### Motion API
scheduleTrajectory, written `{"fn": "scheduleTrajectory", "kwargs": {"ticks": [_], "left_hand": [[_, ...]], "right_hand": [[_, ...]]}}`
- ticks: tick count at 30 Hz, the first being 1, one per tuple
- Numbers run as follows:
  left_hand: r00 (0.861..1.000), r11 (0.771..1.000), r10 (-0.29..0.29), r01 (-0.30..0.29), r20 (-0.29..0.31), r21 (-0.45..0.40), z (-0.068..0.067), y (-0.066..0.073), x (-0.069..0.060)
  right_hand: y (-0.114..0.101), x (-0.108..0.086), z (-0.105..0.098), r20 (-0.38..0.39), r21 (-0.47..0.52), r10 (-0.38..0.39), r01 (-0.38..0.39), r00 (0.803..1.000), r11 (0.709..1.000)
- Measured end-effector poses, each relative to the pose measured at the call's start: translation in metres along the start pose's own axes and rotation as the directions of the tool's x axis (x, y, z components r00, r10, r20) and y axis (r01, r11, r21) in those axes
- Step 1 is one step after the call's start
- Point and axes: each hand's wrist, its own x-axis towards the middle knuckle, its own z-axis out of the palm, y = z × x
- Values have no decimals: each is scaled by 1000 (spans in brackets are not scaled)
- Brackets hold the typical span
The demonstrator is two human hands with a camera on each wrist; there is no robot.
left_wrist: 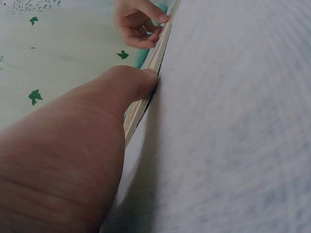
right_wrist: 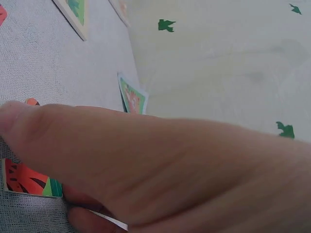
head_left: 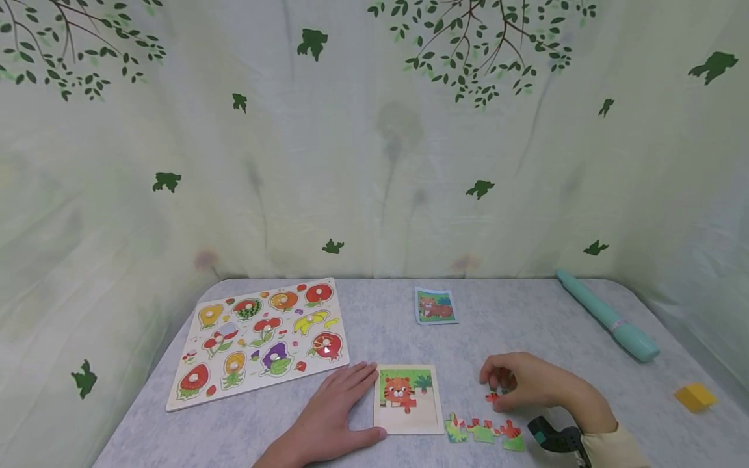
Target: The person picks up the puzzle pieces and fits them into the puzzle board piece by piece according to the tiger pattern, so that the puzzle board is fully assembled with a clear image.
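Two bare hands flank the wooden tiger puzzle tray in the head view, which lies flat near the table's front. The left hand has its fingers straight and side by side, thumb spread, tips meeting the tray's left edge; that brace should stop it sliding when a piece is pressed in. The tiger's head and a palm show in the upper part, and bare wood runs along the bottom and lower right. Right of the tray, the right hand curls its fingers and thumb on a red tiger piece. Beside the tray's lower right corner lie the left loose piece, middle loose piece and right loose piece. The picture card beyond seems a handy guide: checking stripes and green edge against it before lowering would save forcing a wrong tab.

From the left wrist, the thumb bears on the tray's side rather than its face, a sound hold that leaves the bare wood free.

From the right wrist, the thumb partly covers stripes and a green border; whether the piece is off the cloth I cannot tell. A light pinch at its edges, keeping the tabs uncovered, would probably make it easier to turn and line up.
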Motion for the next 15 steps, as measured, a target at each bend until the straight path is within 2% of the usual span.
{"fn": "scheduleTrajectory", "kwargs": {"ticks": [15], "left_hand": [[1000, 1000, 6, -6, -3, 3, -3, 2, 0]], "right_hand": [[-2, 6, 3, -20, -18, -45, 45, 999, 999]]}}
